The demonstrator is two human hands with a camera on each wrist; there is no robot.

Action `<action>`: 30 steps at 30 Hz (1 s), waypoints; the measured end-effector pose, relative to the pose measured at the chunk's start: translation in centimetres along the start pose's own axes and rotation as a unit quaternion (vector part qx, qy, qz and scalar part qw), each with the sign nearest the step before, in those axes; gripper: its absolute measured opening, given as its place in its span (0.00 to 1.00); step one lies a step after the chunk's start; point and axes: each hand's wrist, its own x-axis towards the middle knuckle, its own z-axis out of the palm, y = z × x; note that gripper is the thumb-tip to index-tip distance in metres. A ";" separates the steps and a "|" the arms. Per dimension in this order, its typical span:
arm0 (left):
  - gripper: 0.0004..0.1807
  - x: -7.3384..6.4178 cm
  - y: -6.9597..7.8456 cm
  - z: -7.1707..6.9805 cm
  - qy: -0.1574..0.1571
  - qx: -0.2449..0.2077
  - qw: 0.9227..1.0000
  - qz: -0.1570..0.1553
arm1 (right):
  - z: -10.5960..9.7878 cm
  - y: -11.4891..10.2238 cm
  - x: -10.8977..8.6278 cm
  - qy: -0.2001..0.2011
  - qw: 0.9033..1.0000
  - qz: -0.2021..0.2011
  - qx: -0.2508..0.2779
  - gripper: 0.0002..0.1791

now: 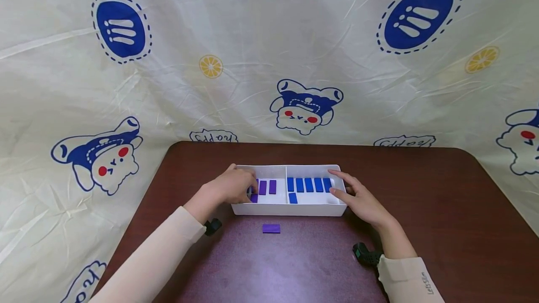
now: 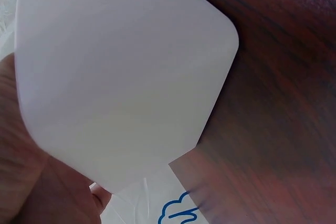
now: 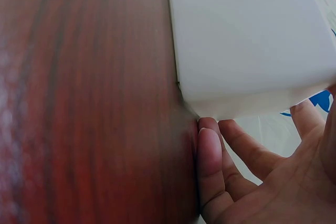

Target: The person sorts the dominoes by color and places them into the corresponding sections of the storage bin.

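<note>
A white two-compartment box [image 1: 261, 209] stands on the table. My left hand [image 1: 231, 186] reaches over its left end, fingers curled down into the left compartment, where thumb and fingertips pinch a small purple tile [image 1: 254, 198]. Beside those fingers stand upright purple tiles [image 1: 273, 187] in a row, one partly hidden by the hand. My right hand [image 1: 362, 202] rests at the box's right end, thumb and forefinger stretched over the rim next to a row of blue tiles [image 1: 309, 185]. Lower fingers [image 3: 210, 153] lie close against the outer end wall in the right wrist view.
One loose purple tile [image 1: 271, 228] lies on the brown table [image 1: 269, 265] in front of the box. A single blue tile [image 1: 292, 198] sits below the blue row. Behind the table hangs a pale printed sheet [image 1: 252, 102].
</note>
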 end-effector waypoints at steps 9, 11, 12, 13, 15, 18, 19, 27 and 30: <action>0.10 0.0 -0.1 -0.2 0.006 -0.004 1.000 0.004 | 0.0 -0.1 0.0 -0.001 1.000 0.000 0.001 0.37; 0.10 -0.1 -0.1 -0.2 0.010 -0.005 1.000 0.006 | 0.0 -0.2 0.0 -0.001 1.000 -0.001 0.000 0.37; 0.10 -0.1 -0.1 -0.2 0.013 -0.006 1.000 0.008 | 0.0 -0.1 0.0 0.000 1.000 -0.001 0.000 0.37; 0.11 -0.1 0.0 -0.2 0.016 -0.005 1.000 0.009 | 0.0 -0.1 0.0 -0.001 1.000 -0.002 -0.001 0.37; 0.11 -0.1 -0.1 -0.1 0.022 -0.005 1.000 0.012 | 0.0 0.0 0.0 0.000 1.000 0.000 -0.002 0.37; 0.13 -0.2 -0.1 -0.1 0.030 -0.007 0.999 0.012 | 0.0 0.2 0.0 0.002 1.000 0.002 -0.004 0.37; 0.13 -0.2 -0.1 -0.1 0.032 -0.009 0.999 0.012 | 0.0 0.2 0.1 0.002 1.000 0.002 -0.005 0.37; 0.16 -0.5 -0.3 0.0 0.046 -0.022 0.999 0.011 | 0.0 0.4 0.2 0.003 1.000 0.003 -0.006 0.37; 0.16 -0.7 -0.3 -0.1 0.052 -0.029 0.998 0.007 | 0.0 0.3 0.2 0.001 1.000 0.003 -0.005 0.37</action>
